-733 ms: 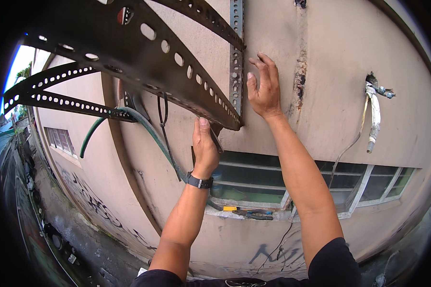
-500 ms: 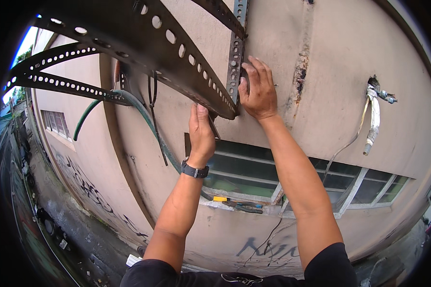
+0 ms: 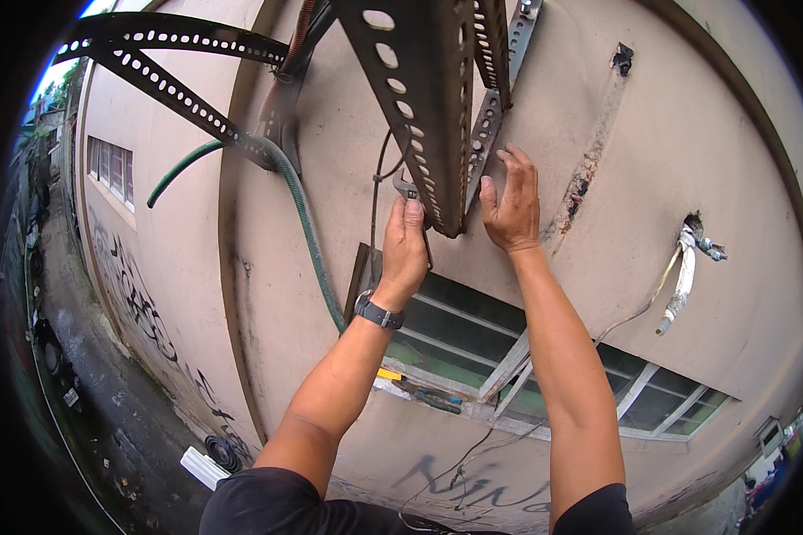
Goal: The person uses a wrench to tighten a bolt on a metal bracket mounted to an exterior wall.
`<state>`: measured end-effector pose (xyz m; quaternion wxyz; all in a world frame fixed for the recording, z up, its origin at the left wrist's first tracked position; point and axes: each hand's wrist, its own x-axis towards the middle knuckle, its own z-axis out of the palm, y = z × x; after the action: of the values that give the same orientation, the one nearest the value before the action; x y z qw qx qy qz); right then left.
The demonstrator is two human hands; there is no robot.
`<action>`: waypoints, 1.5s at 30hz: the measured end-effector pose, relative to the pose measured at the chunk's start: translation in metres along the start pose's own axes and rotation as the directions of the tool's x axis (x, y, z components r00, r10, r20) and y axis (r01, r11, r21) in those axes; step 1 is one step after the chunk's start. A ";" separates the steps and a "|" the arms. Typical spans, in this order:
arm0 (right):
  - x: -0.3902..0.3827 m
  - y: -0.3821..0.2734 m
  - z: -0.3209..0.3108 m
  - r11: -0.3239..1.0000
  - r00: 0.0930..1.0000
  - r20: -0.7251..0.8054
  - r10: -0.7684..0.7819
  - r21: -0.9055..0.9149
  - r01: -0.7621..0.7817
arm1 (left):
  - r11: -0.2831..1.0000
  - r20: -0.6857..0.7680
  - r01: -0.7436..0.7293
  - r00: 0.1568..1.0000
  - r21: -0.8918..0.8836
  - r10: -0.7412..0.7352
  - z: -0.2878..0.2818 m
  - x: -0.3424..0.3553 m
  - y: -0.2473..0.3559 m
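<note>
My left hand point(image 3: 401, 250) is closed on an adjustable wrench point(image 3: 406, 188), whose head shows above my thumb, just left of the lower end of a dark slotted steel bracket point(image 3: 397, 98). My right hand point(image 3: 513, 205) is open, fingers slightly curled, just right of that bracket, by the slotted upright point(image 3: 484, 132) fixed to the pale wall point(image 3: 633, 169). I cannot tell whether its fingertips touch metal or wall. A thin black cable point(image 3: 375, 214) hangs behind the wrench.
A second bracket point(image 3: 174, 98) and green hose point(image 3: 299, 227) are at left. Windows point(image 3: 446, 330) with tools point(image 3: 428, 397) on the sill lie below. Wrapped pipes point(image 3: 682, 276) protrude at right. A narrow alley point(image 3: 80, 392) with a white object point(image 3: 201, 465) lies far below.
The view has turned, so the bracket now appears steeper. The wrench's head has come into sight above my left thumb. My right hand has moved toward the upright.
</note>
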<state>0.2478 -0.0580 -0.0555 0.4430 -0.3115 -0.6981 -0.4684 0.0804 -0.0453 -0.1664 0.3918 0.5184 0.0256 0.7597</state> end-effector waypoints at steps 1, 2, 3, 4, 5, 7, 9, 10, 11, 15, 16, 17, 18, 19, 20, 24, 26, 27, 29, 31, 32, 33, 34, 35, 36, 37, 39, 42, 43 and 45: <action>0.009 -0.001 -0.001 0.999 1.000 -0.017 0.025 0.027 -0.025 | 0.999 -0.014 -0.010 1.000 0.031 0.011 0.001 -0.001 0.001; 0.019 -0.002 -0.001 0.997 0.998 -0.031 0.050 0.057 -0.048 | 1.000 -0.022 0.010 1.000 -0.021 -0.011 0.001 -0.002 0.003; 0.030 -0.001 -0.001 0.994 0.996 -0.044 0.079 0.083 -0.075 | 0.994 -0.062 -0.032 0.997 0.104 0.038 -0.002 0.001 -0.013; 0.042 0.004 -0.003 0.995 0.997 -0.057 0.060 0.083 -0.055 | 0.981 -0.080 -0.079 0.992 0.176 0.094 0.001 0.000 -0.012; 0.055 0.007 -0.002 0.997 0.996 -0.066 0.056 0.053 -0.053 | 0.961 -0.096 -0.123 0.984 0.248 0.150 0.005 -0.002 -0.009; 0.075 0.013 -0.004 0.998 0.995 -0.077 0.056 -0.015 -0.057 | 0.968 -0.088 -0.081 0.991 0.237 0.104 0.012 -0.007 0.004; 0.094 0.019 0.000 0.999 0.999 -0.032 0.041 0.000 -0.041 | 0.969 -0.088 -0.153 0.981 0.196 0.173 0.012 -0.004 0.004; 0.102 0.018 0.000 0.997 1.000 -0.002 0.020 -0.073 -0.020 | 0.972 -0.082 -0.143 0.984 0.186 0.160 0.012 -0.003 0.005; 0.104 0.021 0.003 0.998 0.999 0.000 0.034 -0.061 -0.034 | 0.973 -0.072 -0.132 0.986 0.188 0.148 0.012 -0.005 0.006; 0.097 0.035 0.038 0.958 0.973 -0.123 0.197 0.234 -0.165 | 0.980 -0.053 -0.159 0.985 0.122 0.166 0.004 0.000 -0.001; 0.096 0.034 0.041 0.983 0.978 -0.141 0.157 0.114 -0.142 | 0.982 -0.044 -0.143 0.988 0.120 0.149 0.002 0.000 -0.001; 0.097 0.034 0.042 0.978 0.972 -0.165 0.170 0.146 -0.146 | 0.991 0.005 -0.100 0.995 0.094 0.100 -0.003 0.005 0.000; 0.093 0.036 0.039 0.998 0.978 -0.203 0.054 0.035 -0.048 | 0.997 0.056 -0.042 0.998 0.071 0.038 -0.008 0.003 0.002; 0.095 0.039 0.040 0.997 0.983 -0.172 0.057 0.054 -0.048 | 0.999 0.108 0.015 0.994 0.051 -0.020 -0.014 0.002 0.003; 0.095 0.042 0.038 0.997 0.986 -0.168 0.004 -0.073 -0.017 | 0.999 0.125 0.019 0.992 0.045 -0.024 -0.020 0.011 0.004; 0.098 0.029 0.028 0.975 0.991 -0.132 -0.035 -0.220 0.005 | 0.985 0.124 0.080 0.987 0.151 -0.100 -0.036 0.064 0.008; 0.096 0.033 0.025 0.990 0.987 -0.159 0.019 -0.137 -0.041 | 0.974 0.130 -0.009 0.991 0.224 -0.021 -0.026 0.104 0.024; 0.096 0.033 0.025 0.994 0.983 -0.177 0.045 -0.093 -0.063 | 0.961 0.132 -0.099 0.989 0.257 0.067 -0.015 0.127 0.031; 0.098 0.026 0.028 0.998 0.979 -0.201 0.038 -0.034 -0.045 | 0.909 0.206 -0.175 0.973 0.379 0.102 0.006 0.173 0.052; 0.100 0.022 0.030 0.999 0.976 -0.215 0.043 -0.018 -0.048 | 0.876 0.274 -0.266 0.948 0.402 0.162 0.033 0.220 0.069; 0.101 0.017 0.032 0.998 0.979 -0.202 0.034 -0.039 -0.043 | 0.871 0.260 -0.287 0.946 0.398 0.193 0.046 0.243 0.075; 0.101 0.014 0.034 0.998 0.979 -0.200 0.037 -0.048 -0.048 | 0.867 0.248 -0.307 0.943 0.392 0.222 0.059 0.263 0.079; 0.103 0.011 0.036 0.997 0.979 -0.199 0.037 -0.055 -0.049 | 0.857 0.255 -0.311 0.942 0.411 0.219 0.068 0.276 0.092; 0.102 0.010 0.037 0.997 0.980 -0.196 0.041 -0.062 -0.054 | 0.848 0.263 -0.311 0.941 0.429 0.212 0.075 0.284 0.102; 0.102 0.012 0.038 0.992 0.983 -0.183 0.016 -0.123 -0.039 | 0.859 0.271 -0.312 0.939 0.406 0.213 0.084 0.293 0.104; 0.101 0.013 0.036 0.992 0.984 -0.174 0.031 -0.116 -0.052 | 0.869 0.281 -0.317 0.935 0.380 0.218 0.094 0.301 0.106; 0.099 0.015 0.034 0.992 0.986 -0.156 0.062 -0.099 -0.078 | 0.884 0.292 -0.293 0.937 0.364 0.191 0.111 0.308 0.106; 0.098 0.016 0.033 0.991 0.985 -0.142 0.100 -0.070 -0.111 | 0.893 0.256 -0.246 0.954 0.377 0.155 0.130 0.308 0.099; 0.097 0.017 0.033 0.989 0.985 -0.141 0.102 -0.091 -0.116 | 0.935 0.282 -0.192 0.954 0.299 0.105 0.133 0.309 0.096; 0.095 0.022 0.034 0.983 0.984 -0.144 0.106 -0.134 -0.125 | 0.988 0.348 -0.069 0.937 0.139 0.016 0.137 0.310 0.094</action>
<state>0.2160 -0.0167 0.0338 0.4927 -0.3496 -0.6118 -0.5106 0.0896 0.0322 0.1760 0.3338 0.6719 0.0019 0.6612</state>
